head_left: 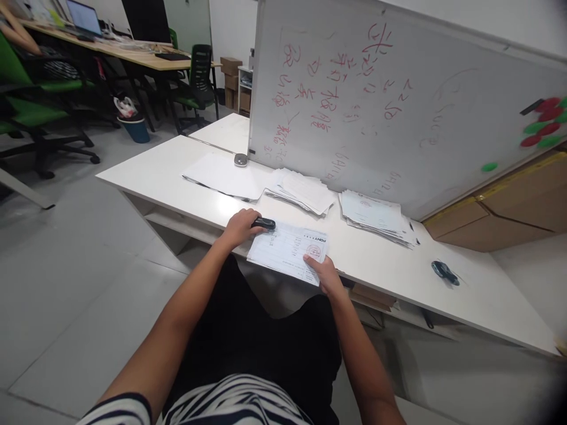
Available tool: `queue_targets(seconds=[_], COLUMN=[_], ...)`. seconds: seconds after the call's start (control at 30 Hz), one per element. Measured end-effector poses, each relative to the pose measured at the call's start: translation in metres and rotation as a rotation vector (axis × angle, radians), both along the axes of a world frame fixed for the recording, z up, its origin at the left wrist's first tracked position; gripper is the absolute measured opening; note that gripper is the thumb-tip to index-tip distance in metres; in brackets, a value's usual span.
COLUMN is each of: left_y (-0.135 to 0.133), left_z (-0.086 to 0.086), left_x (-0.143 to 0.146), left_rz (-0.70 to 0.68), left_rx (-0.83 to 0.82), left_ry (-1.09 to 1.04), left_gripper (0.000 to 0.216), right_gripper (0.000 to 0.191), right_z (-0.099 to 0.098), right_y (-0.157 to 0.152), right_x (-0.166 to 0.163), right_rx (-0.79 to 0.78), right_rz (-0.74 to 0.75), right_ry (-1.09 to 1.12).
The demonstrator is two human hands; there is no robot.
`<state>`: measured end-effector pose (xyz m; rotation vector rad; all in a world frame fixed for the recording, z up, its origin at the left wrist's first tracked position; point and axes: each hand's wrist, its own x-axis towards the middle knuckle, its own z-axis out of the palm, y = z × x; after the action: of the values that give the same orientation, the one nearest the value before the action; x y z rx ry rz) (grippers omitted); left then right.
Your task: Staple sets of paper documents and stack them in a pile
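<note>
My left hand (241, 228) is closed around a small black stapler (266, 223), whose front end lies over the upper left corner of some printed sheets (283, 251). These white sheets carry a red round stamp and dark print, and they extend over the front edge of the white desk. On their right side my right hand (325, 274) grips them, thumb on top and fingers underneath. Whether the stapler's jaws are around the paper or only resting on it, I cannot tell.
Behind my hands lie three paper piles: left (225, 177), middle (303, 190) and right (374, 215). A small silver-topped object (240, 160) sits by the whiteboard (328, 106). A dark blue object (444, 273) lies at right, near cardboard boxes (527, 189).
</note>
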<state>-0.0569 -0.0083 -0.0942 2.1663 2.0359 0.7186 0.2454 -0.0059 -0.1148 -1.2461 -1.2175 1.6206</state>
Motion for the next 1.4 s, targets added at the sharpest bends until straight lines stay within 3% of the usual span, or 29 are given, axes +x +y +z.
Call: queue_targets(seconds=[0.17, 0.3, 0.4, 0.47, 0.53, 0.63, 0.77, 0.9, 1.03, 1.2, 1.4], left_y=[-0.002, -0.009, -0.013, -0.012, -0.007, 0.009, 0.046, 0.074, 0.077, 0.073, 0.075], left_z=[0.003, 0.011, 0.017, 0.020, 0.026, 0.038, 0.048, 0.035, 0.024, 0.025, 0.025], left_x=[0.002, 0.006, 0.010, 0.013, 0.017, 0.026, 0.042, 0.052, 0.054, 0.059, 0.058], left_rz=[-0.009, -0.024, -0.007, 0.034, 0.110, 0.195, 0.141, 0.116, 0.083, 0.065, 0.099], left_rx=[-0.030, -0.038, -0.073, -0.095, -0.090, -0.004, 0.068, -0.116, -0.071, -0.052, -0.086], left_ry=[0.015, 0.053, 0.030, 0.014, 0.012, 0.017, 0.046, 0.142, 0.165, 0.185, 0.236], left_gripper=[0.037, 0.044, 0.056, 0.050, 0.045, 0.045, 0.047, 0.055, 0.053, 0.041, 0.044], right_gripper=[0.057, 0.054, 0.057, 0.061, 0.062, 0.058, 0.051, 0.057, 0.065, 0.068, 0.069], right_z=[0.005, 0.004, 0.006, 0.008, 0.009, 0.010, 0.009, 0.011, 0.012, 0.011, 0.011], right_y=[-0.002, -0.006, -0.009, -0.007, 0.001, 0.021, 0.043, 0.046, 0.047, 0.049, 0.049], right_x=[-0.005, -0.006, -0.004, -0.001, 0.004, 0.012, 0.019, 0.017, 0.013, 0.012, 0.013], right_rx=[0.037, 0.173, 0.344, 0.499, 0.672, 0.870, 0.792, 0.682, 0.650, 0.651, 0.666], right_rz=[-0.094, -0.154, -0.200, -0.204, -0.140, -0.005, 0.144, 0.229, 0.248, 0.260, 0.264], right_ry=[0.082, 0.028, -0.309, -0.639, -0.887, -1.029, -1.078, -1.115, -1.189, -1.226, -1.212])
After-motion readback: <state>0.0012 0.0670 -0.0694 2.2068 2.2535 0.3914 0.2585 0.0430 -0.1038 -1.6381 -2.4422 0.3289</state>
